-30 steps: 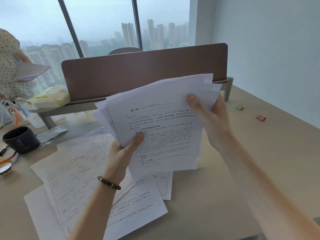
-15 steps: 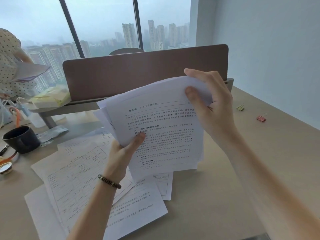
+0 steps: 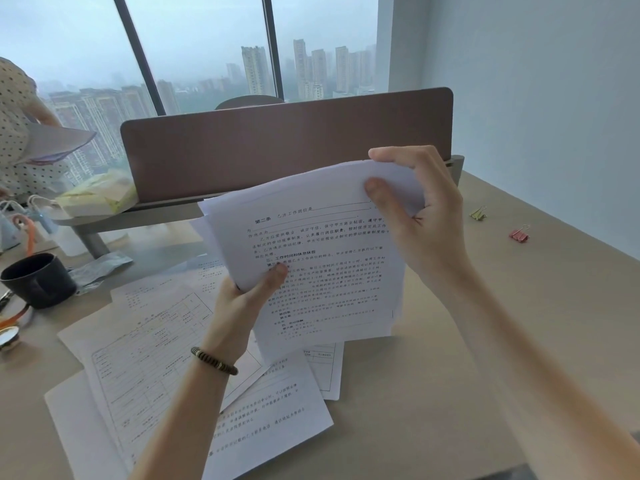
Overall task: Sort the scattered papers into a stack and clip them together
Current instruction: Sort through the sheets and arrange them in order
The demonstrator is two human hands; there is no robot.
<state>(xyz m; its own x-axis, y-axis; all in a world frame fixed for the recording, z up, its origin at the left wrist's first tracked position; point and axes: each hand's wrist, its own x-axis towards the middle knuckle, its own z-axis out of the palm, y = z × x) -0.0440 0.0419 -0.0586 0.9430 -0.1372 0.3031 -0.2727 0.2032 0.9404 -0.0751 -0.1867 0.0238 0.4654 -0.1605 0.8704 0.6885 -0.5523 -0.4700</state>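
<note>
I hold a bundle of printed white sheets upright above the desk. My left hand grips its lower left edge, thumb on the front page. My right hand pinches the top right corner, fingers curled over the top edge and thumb on the front. Several more printed papers lie scattered flat on the desk below and to the left. A red binder clip and a yellow-green binder clip lie on the desk at the right, beyond my right hand.
A brown divider panel stands across the back of the beige desk. A black mug and small items sit at the left edge. A person in a dotted top holds papers at far left. A wall runs along the right.
My right hand has shifted from the bundle's right side up to its top right corner, fingers now curled over the top edge. The left hand kept its grip.
</note>
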